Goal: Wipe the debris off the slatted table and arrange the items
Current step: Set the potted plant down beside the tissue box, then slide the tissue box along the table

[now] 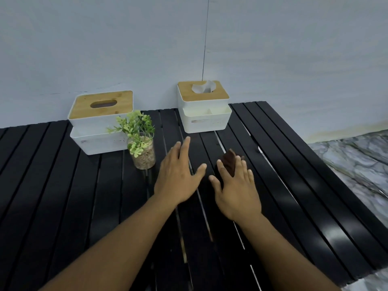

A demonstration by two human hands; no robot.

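Note:
Both my hands hover over the middle of the black slatted table [294,185]. My left hand [178,175] is flat with fingers spread and holds nothing. My right hand [235,185] is also spread, and its fingers lie over a dark brown object [228,162] that sticks out beyond them; whether the hand grips it is unclear. A glass jar with a small green plant [141,143] stands left of my left hand. Two white tissue boxes with wooden lids stand at the back: an empty-looking one [100,122] at left, and one with a tissue sticking out [203,108] at centre.
A pale wall runs right behind the boxes. The table's right edge slants from back centre to front right, with a marbled floor [357,160] beyond it. Narrow gaps run between the slats.

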